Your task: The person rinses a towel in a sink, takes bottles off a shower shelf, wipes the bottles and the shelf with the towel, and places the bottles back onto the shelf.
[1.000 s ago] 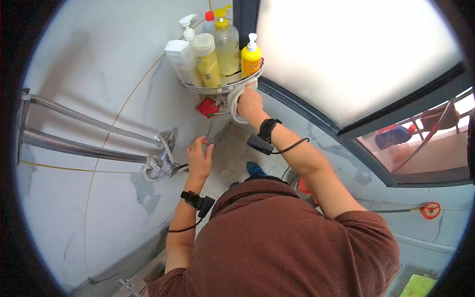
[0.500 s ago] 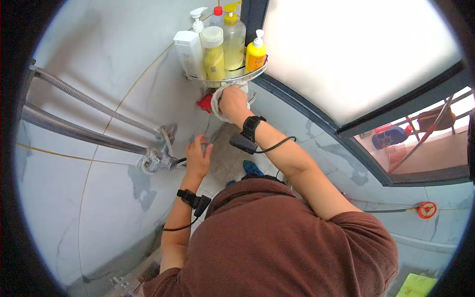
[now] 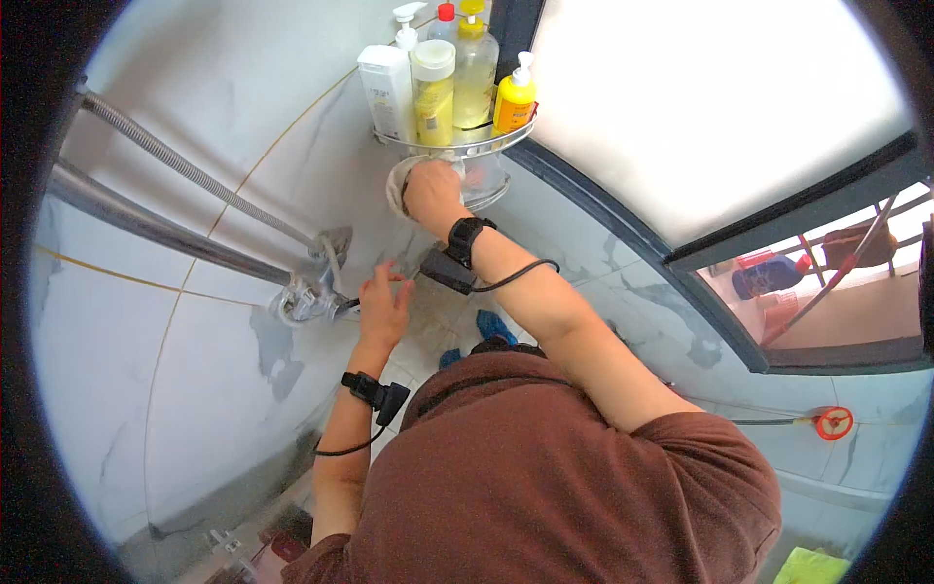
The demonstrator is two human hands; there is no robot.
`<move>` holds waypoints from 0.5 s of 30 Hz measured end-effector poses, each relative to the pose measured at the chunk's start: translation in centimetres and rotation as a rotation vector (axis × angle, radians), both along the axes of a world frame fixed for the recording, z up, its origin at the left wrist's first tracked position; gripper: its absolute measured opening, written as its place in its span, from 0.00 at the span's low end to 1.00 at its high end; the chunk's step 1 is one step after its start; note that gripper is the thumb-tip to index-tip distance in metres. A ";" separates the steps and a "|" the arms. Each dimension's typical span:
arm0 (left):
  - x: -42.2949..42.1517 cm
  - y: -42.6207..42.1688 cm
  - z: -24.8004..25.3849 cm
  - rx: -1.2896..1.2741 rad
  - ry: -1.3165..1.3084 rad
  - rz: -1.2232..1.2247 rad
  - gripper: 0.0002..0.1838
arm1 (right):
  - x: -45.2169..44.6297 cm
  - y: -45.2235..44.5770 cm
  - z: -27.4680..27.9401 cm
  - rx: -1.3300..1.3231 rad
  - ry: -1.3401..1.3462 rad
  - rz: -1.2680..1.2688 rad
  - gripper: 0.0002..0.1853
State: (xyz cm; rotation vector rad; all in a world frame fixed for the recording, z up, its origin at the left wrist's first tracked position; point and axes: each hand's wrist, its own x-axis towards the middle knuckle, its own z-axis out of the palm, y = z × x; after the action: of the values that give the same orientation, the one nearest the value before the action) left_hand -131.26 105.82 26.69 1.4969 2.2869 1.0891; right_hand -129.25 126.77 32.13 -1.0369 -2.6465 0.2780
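My right hand (image 3: 435, 192) grips a white cloth (image 3: 397, 183) at the lower tier (image 3: 494, 196) of a wire corner shelf, just under the upper tier (image 3: 477, 150). Its fingertips are partly hidden by the hand itself and the cloth. My left hand (image 3: 385, 313) hangs in the air with bent fingers apart and nothing in it, to the right of the shower tap (image 3: 309, 297). On the upper tier stand a white bottle (image 3: 387, 92), a yellow jar with a white lid (image 3: 433, 95), a clear pump bottle (image 3: 475, 83) and a small yellow pump bottle (image 3: 514, 102).
A metal pipe (image 3: 165, 236) and a ribbed hose (image 3: 170, 161) run along the tiled wall at left. At right, a dark-framed window (image 3: 603, 209) juts out beside the shelf. A red round handle (image 3: 834, 423) is on the right wall.
My right hand has moved left with the cloth along the lower tier, baring the tier's right part. A red item beside the cloth is now out of sight. My left hand has barely moved.
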 end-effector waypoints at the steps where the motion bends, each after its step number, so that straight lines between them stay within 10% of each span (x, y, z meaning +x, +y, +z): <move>1: -0.1 -0.2 0.5 -0.003 -0.007 0.014 0.22 | -0.3 -0.1 -0.3 0.009 -0.003 -0.015 0.09; 15: -0.9 -3.1 -1.4 0.016 -0.016 0.079 0.23 | 0.3 -0.6 -0.4 0.302 -0.234 0.219 0.29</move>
State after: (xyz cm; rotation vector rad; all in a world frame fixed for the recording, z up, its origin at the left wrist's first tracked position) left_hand -132.20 102.72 25.26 1.4097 2.3500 1.1387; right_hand -128.97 126.22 31.73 -0.7218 -2.8940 -0.2085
